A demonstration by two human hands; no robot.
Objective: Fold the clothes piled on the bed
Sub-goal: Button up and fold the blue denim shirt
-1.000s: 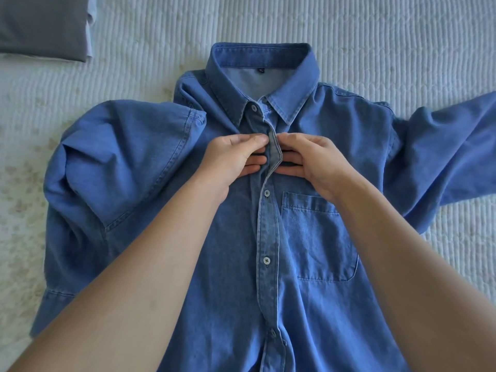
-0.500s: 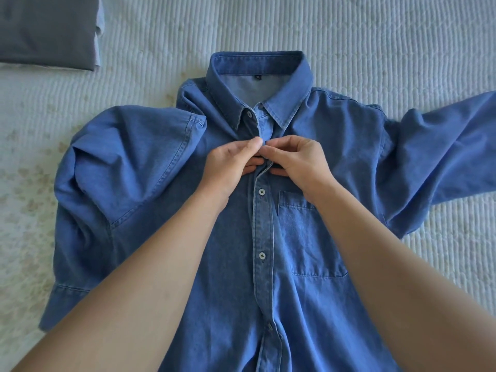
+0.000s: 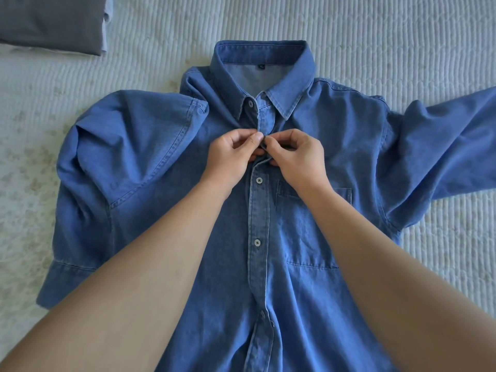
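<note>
A blue denim shirt (image 3: 308, 232) lies face up on the bed, collar at the far end, chest pocket on the right. Its left sleeve is folded over the body and its right sleeve stretches out to the right edge of the view. My left hand (image 3: 230, 154) and my right hand (image 3: 298, 154) meet at the button placket just below the collar. Each pinches an edge of the placket between thumb and fingertips, at the second button from the top. That button is hidden by my fingers. Two fastened buttons show lower down the placket.
The shirt rests on a pale quilted bedspread (image 3: 389, 36). A folded grey garment (image 3: 48, 22) lies at the far left corner, with a white edge showing beside it.
My fingers have curled from lying along the placket into a pinch on it. The hands have drawn closer together at the second button. The view has shifted slightly.
</note>
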